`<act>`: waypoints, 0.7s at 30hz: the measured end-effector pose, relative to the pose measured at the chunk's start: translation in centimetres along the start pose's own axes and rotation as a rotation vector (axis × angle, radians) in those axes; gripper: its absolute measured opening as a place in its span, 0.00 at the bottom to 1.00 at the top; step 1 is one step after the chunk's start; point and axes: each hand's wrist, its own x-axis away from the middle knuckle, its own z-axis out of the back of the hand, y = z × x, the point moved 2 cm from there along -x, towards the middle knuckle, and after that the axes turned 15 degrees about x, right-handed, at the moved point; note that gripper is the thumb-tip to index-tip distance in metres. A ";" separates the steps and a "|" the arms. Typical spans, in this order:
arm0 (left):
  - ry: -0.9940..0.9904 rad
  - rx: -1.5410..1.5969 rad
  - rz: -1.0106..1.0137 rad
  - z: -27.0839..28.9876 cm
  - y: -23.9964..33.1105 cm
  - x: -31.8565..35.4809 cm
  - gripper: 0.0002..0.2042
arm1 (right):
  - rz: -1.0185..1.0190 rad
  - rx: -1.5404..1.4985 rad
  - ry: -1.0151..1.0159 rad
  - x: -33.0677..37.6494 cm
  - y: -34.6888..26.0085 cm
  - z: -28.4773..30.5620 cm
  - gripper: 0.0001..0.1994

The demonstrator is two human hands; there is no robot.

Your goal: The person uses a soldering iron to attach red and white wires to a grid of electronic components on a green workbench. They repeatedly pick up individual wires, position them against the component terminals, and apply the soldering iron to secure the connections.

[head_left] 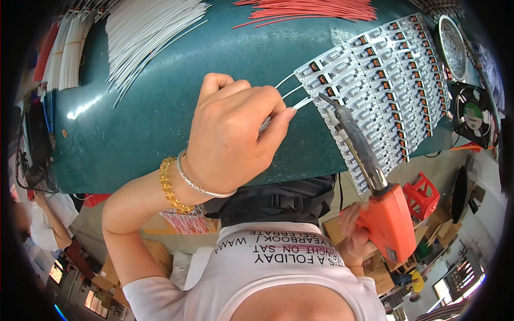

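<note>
My left hand point(230, 134) is closed in a pinch over the green work surface, holding several thin white wires point(302, 102). Their far ends reach the left edge of a panel of small circuit boards point(385, 88), which carry rows of black-and-orange parts. My right hand point(356, 230) is wrapped around the red handle of a soldering gun point(393, 222), low at the right. The gun's long dark barrel points up and left over the panel. Its tip is by the panel's left edge, close to the wire ends; whether it touches cannot be told.
White wires point(144, 37) lie spread at the far left, red wires point(310, 9) at the far middle. A round metal dish point(452, 48) and a black fan point(472, 115) stand right of the panel. A red stool point(422, 195) is beyond the table point(118, 144). Another person point(51, 219) is at left.
</note>
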 end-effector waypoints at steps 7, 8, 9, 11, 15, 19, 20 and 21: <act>0.003 -0.006 -0.001 -0.1 -0.2 0.1 0.08 | -0.068 0.068 0.001 0.3 0.6 0.0 0.09; -0.002 -0.005 -0.002 -0.1 -0.2 0.1 0.07 | -0.076 0.036 0.005 0.4 0.6 0.0 0.09; -0.008 -0.005 -0.003 -0.1 -0.2 0.1 0.07 | -0.084 0.004 0.009 0.4 0.6 0.0 0.09; -0.004 0.001 0.018 0.1 -0.1 0.1 0.06 | -0.065 -0.134 0.032 0.1 0.6 -0.1 0.13; -0.034 0.117 0.106 0.5 -0.1 0.1 0.06 | 0.049 -0.488 0.097 -0.9 -0.2 -0.7 0.21; -0.081 0.161 0.013 0.7 -0.6 0.3 0.06 | 0.121 -0.649 0.121 -0.9 -0.5 -0.8 0.31; -0.074 0.145 0.013 0.6 -0.4 0.3 0.05 | 0.128 -0.639 0.127 -0.8 -0.3 -0.9 0.33; -0.066 0.129 0.013 0.3 0.0 0.4 0.05 | 0.137 -0.624 0.131 -0.5 0.0 -0.9 0.36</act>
